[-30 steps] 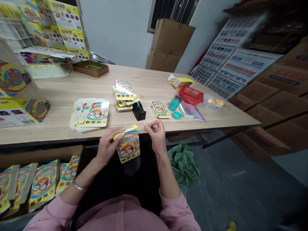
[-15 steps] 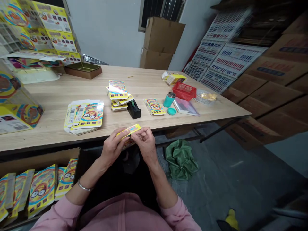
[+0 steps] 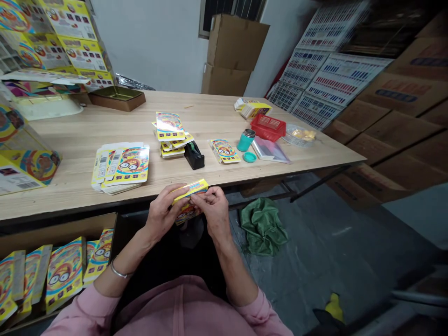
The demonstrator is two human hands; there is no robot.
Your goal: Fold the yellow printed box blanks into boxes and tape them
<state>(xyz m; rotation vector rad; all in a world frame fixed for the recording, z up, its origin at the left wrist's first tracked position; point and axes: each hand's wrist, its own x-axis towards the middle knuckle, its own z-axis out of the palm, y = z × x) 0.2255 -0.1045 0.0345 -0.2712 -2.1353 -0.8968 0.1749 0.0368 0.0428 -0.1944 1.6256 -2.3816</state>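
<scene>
Between my two hands, just off the table's front edge, is a small yellow printed carton [image 3: 191,190]. My left hand [image 3: 164,207] is wrapped round its left end, thumb on the near face. My right hand [image 3: 214,206] pinches the right end near the top edge, fingers bent. The fingers partly cover the carton's printed face. Beyond the hands, a black tape dispenser [image 3: 194,157] stands beside a pile of cartons [image 3: 170,127]. Flat printed cartons [image 3: 130,164] lie stacked to the left, and a single carton [image 3: 224,151] lies to the right.
An open box [image 3: 59,225] with several upright cartons sits at lower left. On the table [image 3: 210,109] are a teal jar [image 3: 246,140], its lid [image 3: 249,157], a red basket [image 3: 268,127] and a brown tray [image 3: 117,98]. Green cloth [image 3: 263,227] lies on the floor.
The carton is tipped up slightly, so more of its printed near face shows below the top edge. Both hands keep their hold. The camera view has shifted slightly.
</scene>
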